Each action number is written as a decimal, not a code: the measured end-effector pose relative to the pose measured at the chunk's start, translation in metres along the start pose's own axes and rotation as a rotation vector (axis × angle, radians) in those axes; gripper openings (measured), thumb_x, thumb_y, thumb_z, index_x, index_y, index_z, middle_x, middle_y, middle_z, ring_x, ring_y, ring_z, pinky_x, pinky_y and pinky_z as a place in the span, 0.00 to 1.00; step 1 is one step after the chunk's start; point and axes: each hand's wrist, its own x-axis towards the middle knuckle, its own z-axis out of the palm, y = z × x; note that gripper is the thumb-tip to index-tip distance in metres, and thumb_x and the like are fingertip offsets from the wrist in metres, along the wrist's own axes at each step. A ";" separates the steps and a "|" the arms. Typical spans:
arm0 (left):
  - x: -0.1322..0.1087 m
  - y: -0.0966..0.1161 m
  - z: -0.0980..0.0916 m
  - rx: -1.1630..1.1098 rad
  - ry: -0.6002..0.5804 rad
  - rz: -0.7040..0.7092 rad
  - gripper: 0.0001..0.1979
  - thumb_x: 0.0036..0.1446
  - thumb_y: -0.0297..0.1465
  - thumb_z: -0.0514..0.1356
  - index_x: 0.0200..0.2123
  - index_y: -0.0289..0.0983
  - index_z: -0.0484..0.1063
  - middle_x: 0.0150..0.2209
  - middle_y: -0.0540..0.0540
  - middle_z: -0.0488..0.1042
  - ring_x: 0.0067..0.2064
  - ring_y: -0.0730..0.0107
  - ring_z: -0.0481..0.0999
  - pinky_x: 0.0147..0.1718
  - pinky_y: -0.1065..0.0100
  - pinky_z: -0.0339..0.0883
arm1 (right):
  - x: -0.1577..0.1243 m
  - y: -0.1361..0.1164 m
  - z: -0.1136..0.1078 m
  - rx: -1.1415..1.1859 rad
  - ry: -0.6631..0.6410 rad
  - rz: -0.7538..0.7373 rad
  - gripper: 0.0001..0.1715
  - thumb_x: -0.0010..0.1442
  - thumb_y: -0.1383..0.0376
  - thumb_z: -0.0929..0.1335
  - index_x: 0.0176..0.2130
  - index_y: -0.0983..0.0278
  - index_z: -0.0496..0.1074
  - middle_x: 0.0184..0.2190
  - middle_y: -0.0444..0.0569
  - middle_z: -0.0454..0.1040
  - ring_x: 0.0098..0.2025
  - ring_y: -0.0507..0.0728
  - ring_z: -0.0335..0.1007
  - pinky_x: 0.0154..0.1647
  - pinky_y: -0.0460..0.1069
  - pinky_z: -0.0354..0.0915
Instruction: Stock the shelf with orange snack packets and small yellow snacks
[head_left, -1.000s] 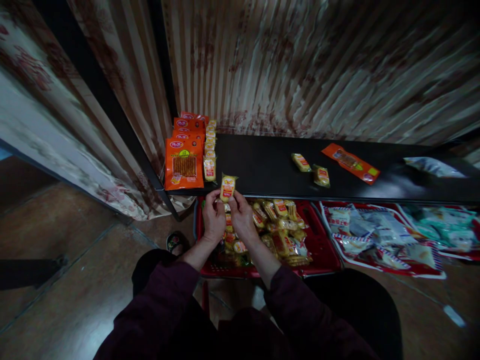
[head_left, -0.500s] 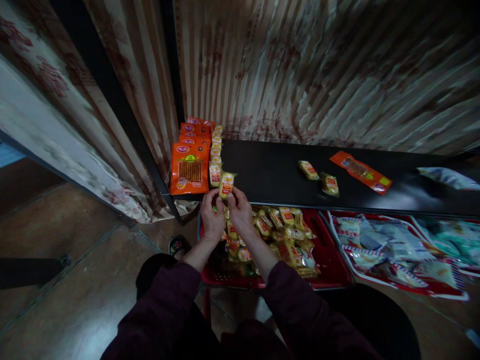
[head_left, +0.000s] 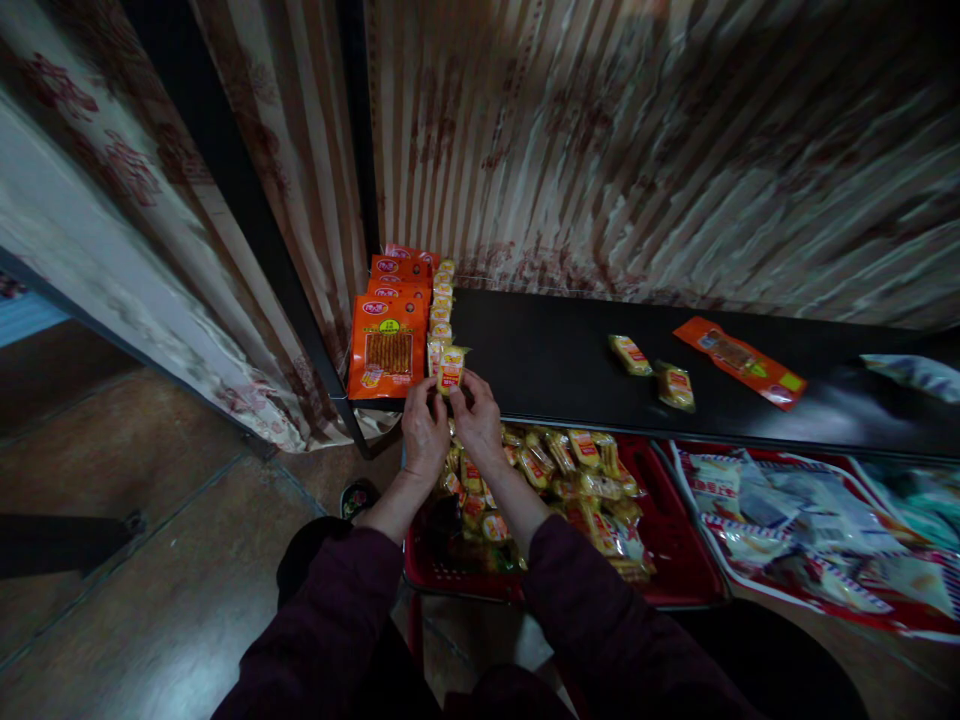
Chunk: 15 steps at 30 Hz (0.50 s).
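Observation:
A small yellow snack packet [head_left: 451,369] with a red label stands upright between the fingers of my left hand [head_left: 426,428] and my right hand [head_left: 478,422]. Both hands are closed on its lower part, at the front edge of the black shelf [head_left: 532,345]. Directly behind it runs a row of similar yellow packets [head_left: 441,310]. To the left of that row, orange snack bags [head_left: 389,345] stand one behind another. Beneath my wrists is a red basket [head_left: 679,555] with many more yellow packets [head_left: 585,450] inside.
Two loose yellow packets [head_left: 630,355] and a flat orange pouch [head_left: 741,362] lie farther right on the shelf. Another basket with white and blue snack bags [head_left: 795,510] stands at the right. A black post [head_left: 360,130] and a patterned curtain [head_left: 525,150] border the shelf.
My hands have brought the packet closer to the front of the yellow row, so it now overlaps the front packet. The whole view has shifted slightly.

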 end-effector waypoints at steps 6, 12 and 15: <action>-0.001 -0.002 0.002 -0.007 -0.009 -0.021 0.12 0.57 0.24 0.51 0.44 0.36 0.68 0.43 0.41 0.73 0.45 0.64 0.72 0.48 0.59 0.67 | 0.000 0.006 0.005 -0.011 -0.012 0.020 0.19 0.59 0.58 0.62 0.45 0.64 0.73 0.48 0.57 0.73 0.51 0.60 0.66 0.55 0.58 0.62; 0.001 0.000 0.001 0.006 -0.022 -0.021 0.13 0.56 0.23 0.51 0.44 0.35 0.68 0.44 0.40 0.73 0.46 0.64 0.73 0.48 0.59 0.67 | 0.002 0.009 0.007 -0.005 -0.018 0.019 0.19 0.60 0.58 0.61 0.45 0.64 0.73 0.47 0.57 0.73 0.51 0.60 0.67 0.55 0.57 0.62; 0.003 0.000 0.000 0.034 -0.022 -0.008 0.13 0.57 0.22 0.51 0.45 0.35 0.68 0.44 0.40 0.73 0.47 0.64 0.73 0.48 0.59 0.67 | 0.001 0.010 0.009 -0.014 -0.020 0.012 0.20 0.60 0.58 0.61 0.46 0.65 0.72 0.48 0.57 0.73 0.51 0.59 0.67 0.55 0.57 0.63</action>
